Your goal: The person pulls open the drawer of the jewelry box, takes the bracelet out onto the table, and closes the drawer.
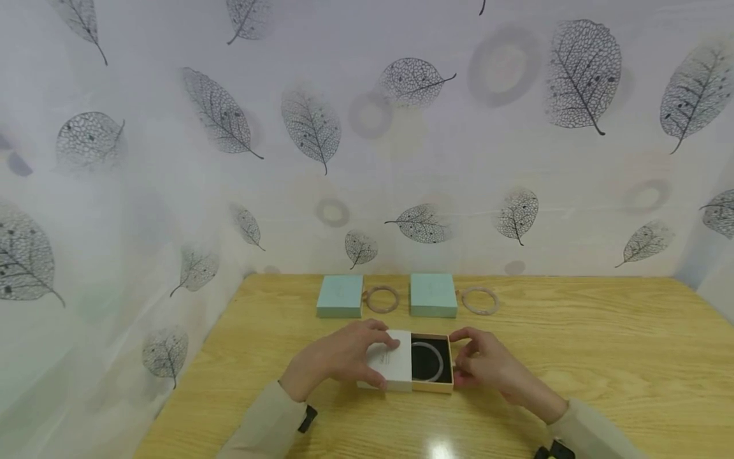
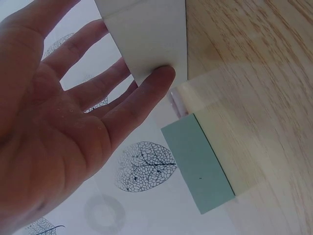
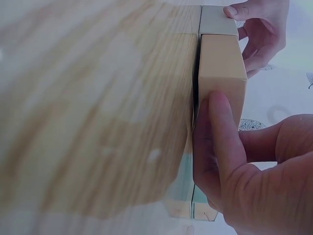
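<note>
A white sliding box lies on the table, its white sleeve (image 1: 395,364) at left and its tan-edged drawer (image 1: 431,387) drawn partway out to the right. A pale bangle (image 1: 440,363) rests on the drawer's black lining, its left part hidden under the sleeve. My left hand (image 1: 352,354) grips the sleeve, thumb at the front and fingers over the top and far side. At the drawer's right end is my right hand (image 1: 487,363), fingers bent, thumb (image 3: 221,110) against the end wall. Whether a pull tab sits between those fingertips is hidden.
Behind the white box stand two mint-green boxes, one at left (image 1: 341,296) and one at right (image 1: 433,295). A bangle (image 1: 382,299) lies right of the first, another bangle (image 1: 480,301) right of the second. A leaf-patterned curtain (image 1: 367,172) borders the wooden table (image 1: 602,363).
</note>
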`<act>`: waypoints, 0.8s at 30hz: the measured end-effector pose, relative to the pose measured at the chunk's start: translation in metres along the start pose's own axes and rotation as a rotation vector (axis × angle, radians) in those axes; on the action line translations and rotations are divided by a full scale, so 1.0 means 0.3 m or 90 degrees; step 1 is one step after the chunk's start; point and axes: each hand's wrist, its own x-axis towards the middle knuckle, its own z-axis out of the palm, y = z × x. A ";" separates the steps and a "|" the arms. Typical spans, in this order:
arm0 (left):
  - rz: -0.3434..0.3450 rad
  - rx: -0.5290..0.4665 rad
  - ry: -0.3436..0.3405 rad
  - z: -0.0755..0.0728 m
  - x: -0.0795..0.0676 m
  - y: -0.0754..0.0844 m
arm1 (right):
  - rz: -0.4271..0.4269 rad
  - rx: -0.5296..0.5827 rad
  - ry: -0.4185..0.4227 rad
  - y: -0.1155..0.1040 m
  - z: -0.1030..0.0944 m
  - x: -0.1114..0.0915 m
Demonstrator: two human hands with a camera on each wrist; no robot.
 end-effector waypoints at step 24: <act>0.002 -0.003 0.000 -0.004 -0.001 0.003 | -0.004 -0.006 -0.009 0.005 -0.025 -0.008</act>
